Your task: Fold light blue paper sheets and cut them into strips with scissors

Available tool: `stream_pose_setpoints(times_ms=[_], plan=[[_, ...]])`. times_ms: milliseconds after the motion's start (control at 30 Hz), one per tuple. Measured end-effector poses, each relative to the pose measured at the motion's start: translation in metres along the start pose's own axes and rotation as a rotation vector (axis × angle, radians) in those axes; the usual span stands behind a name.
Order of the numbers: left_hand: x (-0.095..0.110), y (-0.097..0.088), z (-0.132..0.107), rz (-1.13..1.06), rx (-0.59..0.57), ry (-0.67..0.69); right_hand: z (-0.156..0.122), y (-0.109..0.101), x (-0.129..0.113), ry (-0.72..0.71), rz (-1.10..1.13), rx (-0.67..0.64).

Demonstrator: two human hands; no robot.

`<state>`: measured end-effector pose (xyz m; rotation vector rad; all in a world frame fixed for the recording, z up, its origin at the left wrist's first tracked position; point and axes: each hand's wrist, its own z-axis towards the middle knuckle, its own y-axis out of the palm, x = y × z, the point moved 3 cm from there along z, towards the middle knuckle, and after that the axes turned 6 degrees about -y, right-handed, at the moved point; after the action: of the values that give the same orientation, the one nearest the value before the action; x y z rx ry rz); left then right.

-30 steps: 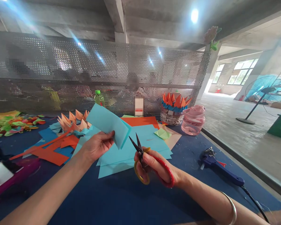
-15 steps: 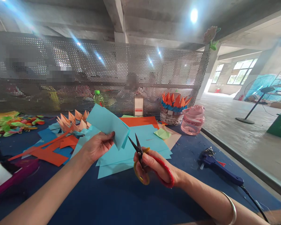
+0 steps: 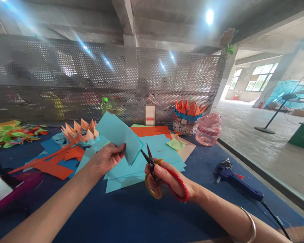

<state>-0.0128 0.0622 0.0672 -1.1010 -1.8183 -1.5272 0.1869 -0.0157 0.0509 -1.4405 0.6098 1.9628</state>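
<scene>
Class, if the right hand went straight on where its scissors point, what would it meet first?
Probably the folded light-blue sheet in the left hand: the right hand aims the open scissors up and left, one tip appearing beside its edge. Depth is unclear.

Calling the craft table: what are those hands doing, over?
Left hand: pinching light-blue paper. Right hand: holding scissors, open, close to the paper's edge. Nothing seen between; blue sheets lie below.

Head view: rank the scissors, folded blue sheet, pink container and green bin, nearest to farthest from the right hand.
1. Scissors, in the right hand.
2. Folded blue sheet, in the left hand.
3. Pink container, back right.
4. Green bin, at the right edge.
</scene>
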Motion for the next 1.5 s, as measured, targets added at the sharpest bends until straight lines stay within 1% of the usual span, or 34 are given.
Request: stream_pose_setpoints(times_ms=[133,267,567,700,900,1067,1233,1367,1500], plan=[[-0.003,0.002,-0.002,0.064,-0.076,-0.021,0.0,-0.002,0.0,0.006,0.01,0.02],[-0.002,0.003,-0.003,0.161,-0.115,0.002,0.0,-0.002,-0.001,-0.002,0.033,0.023],[0.004,0.0,-0.001,0.234,-0.134,0.161,-0.001,-0.002,0.001,0.025,0.019,0.025],[0.004,0.0,-0.002,0.276,-0.118,0.17,-0.001,-0.001,-0.002,0.005,-0.031,-0.001],[0.006,0.0,-0.005,0.345,-0.081,0.224,-0.002,-0.001,-0.001,-0.009,-0.036,0.029],[0.007,0.002,-0.007,0.316,-0.11,0.259,-0.002,-0.001,0.001,-0.054,-0.037,0.033],[0.008,0.001,-0.005,0.349,-0.11,0.309,-0.002,-0.002,0.004,-0.037,-0.013,0.048],[0.011,0.001,-0.006,0.404,-0.091,0.346,-0.001,-0.002,0.003,-0.048,-0.021,0.026],[0.014,-0.001,-0.007,0.429,-0.068,0.364,-0.002,-0.002,0.001,-0.041,-0.027,0.032]])
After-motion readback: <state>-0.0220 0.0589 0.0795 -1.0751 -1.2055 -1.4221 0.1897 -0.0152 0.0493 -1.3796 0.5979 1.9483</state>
